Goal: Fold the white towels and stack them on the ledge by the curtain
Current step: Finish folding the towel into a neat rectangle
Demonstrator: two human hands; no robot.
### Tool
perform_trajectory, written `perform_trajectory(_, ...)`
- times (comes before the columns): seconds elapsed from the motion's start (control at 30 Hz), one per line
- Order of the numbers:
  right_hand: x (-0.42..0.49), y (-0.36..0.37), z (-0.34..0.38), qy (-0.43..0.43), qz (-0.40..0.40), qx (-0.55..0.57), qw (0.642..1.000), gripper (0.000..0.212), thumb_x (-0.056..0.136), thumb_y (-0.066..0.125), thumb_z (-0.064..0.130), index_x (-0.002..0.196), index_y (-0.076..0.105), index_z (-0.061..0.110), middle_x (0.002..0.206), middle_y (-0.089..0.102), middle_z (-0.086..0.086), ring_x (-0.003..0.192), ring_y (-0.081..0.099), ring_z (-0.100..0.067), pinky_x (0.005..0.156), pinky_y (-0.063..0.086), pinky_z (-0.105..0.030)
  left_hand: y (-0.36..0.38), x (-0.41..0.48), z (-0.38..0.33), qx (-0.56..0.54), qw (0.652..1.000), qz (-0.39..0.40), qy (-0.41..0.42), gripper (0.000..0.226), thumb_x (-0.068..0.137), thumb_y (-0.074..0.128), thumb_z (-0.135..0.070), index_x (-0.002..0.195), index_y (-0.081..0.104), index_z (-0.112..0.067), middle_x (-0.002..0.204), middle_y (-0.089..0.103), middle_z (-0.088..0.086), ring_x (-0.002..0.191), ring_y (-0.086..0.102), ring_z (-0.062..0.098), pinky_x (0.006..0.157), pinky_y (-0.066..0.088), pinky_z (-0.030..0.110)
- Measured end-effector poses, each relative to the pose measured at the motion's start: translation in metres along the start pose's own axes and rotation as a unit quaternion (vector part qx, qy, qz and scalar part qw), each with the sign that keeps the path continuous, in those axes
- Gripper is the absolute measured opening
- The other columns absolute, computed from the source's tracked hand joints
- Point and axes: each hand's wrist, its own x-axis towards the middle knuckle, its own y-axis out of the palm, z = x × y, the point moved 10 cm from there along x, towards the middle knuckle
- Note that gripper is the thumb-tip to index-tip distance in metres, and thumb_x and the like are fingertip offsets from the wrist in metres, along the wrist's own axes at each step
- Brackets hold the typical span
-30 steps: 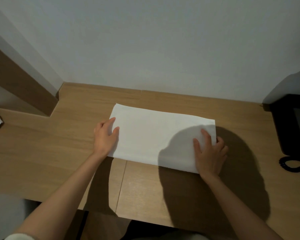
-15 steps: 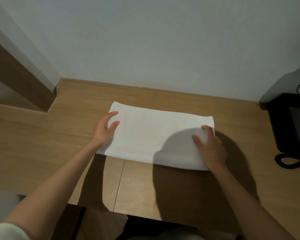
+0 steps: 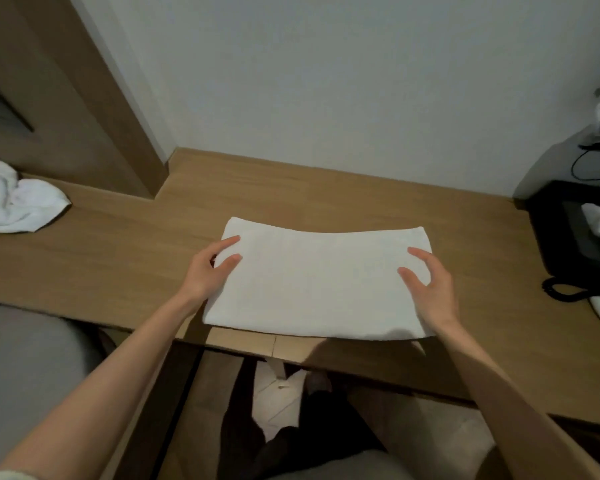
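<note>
The folded towel (image 3: 317,284) lay flat at the desk's (image 3: 118,258) near edge, squared for another fold. Our left hand (image 3: 208,271) and right hand (image 3: 430,289) rested open on its ends, gripping nothing, probably smoothing it; the right may have hovered. Crumpled towels (image 3: 18,202) waited far left.

left hand (image 3: 212,275): palm down, fingers straight, thumb spread | right hand (image 3: 432,289): palm down, fingers loosely spread
</note>
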Motion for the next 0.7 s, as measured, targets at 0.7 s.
perform_trajectory(0.7,-0.186,-0.012,0.044,-0.079,0.031,0.024,0.996,0.034,0.091,0.063,0.026,0.125,0.058,0.026,0.124,0.053,0.019,0.117,0.044,0.001,0.097,0.034,-0.021,-0.069,-0.22,0.049,-0.046,0.994,-0.096,0.008,0.04,0.095,0.057,-0.021,0.134,0.052,-0.024,0.141,0.048,-0.005,0.127,0.043,0.011,0.102,0.035,0.028)
